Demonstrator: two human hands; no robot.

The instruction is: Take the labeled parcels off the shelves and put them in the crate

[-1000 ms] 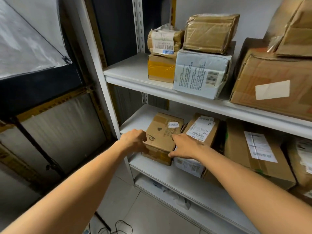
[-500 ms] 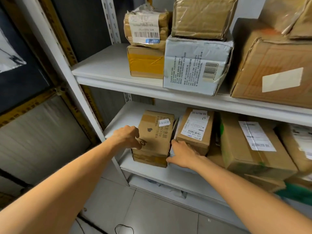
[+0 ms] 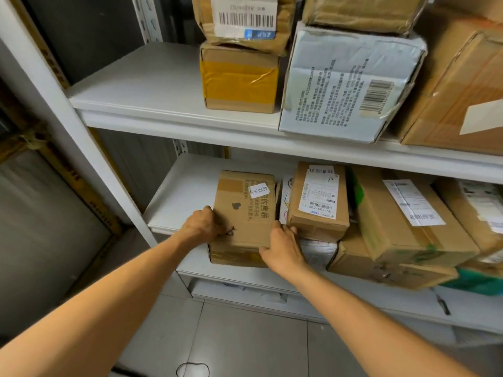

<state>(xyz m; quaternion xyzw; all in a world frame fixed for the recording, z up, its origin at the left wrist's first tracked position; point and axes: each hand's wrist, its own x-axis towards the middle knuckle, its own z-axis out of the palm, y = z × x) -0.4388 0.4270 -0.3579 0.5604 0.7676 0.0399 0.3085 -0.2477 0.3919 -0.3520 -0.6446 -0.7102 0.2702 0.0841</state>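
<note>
A small brown cardboard parcel (image 3: 245, 213) with a heart mark and a small white sticker stands at the left end of the lower shelf (image 3: 179, 194). My left hand (image 3: 202, 225) grips its left side and my right hand (image 3: 281, 244) grips its right front corner. Its front end sticks out over the shelf edge. To its right a labeled brown parcel (image 3: 318, 202) lies on other packages, with more labeled boxes (image 3: 402, 216) further right. The crate is not in view.
The upper shelf (image 3: 141, 91) carries a box with yellow tape (image 3: 239, 80), a barcode-labeled parcel (image 3: 245, 20) on top of it, a grey-white box (image 3: 345, 83) and a large brown box (image 3: 460, 85). A white shelf post (image 3: 68, 118) stands left. Tiled floor (image 3: 245, 336) lies below.
The view has moved closer to the shelves. Both hands have closed tighter around the small parcel, the right hand shifting to its front corner, and the parcel has slid slightly forward.
</note>
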